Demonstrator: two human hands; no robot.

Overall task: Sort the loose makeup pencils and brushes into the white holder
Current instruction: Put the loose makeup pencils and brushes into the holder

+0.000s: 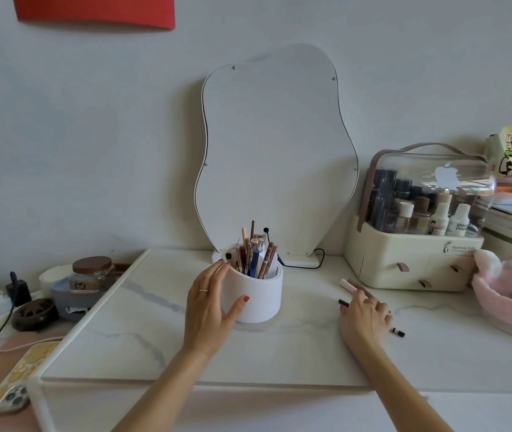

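Observation:
The white holder [259, 302] stands upright in the middle of the marble slab [117, 341], filled with several upright pencils and brushes [254, 257]. My left hand [208, 310] cups its left side, fingers by the rim and thumb across the front wall. To the right, my right hand [365, 319] lies on the slab with fingers curled over a few loose pencils. A pale pink pencil [348, 285] sticks out past the fingertips, a dark tip [343, 303] shows at the hand's left, and a black pencil end [399, 332] at its right.
A wavy mirror [276, 151] leans on the wall behind the holder, its cable trailing right. A cream cosmetics organiser [413, 266] and a pink fluffy item [510, 288] sit at the right. A jar [92, 272], plugs and a phone [15, 381] lie left.

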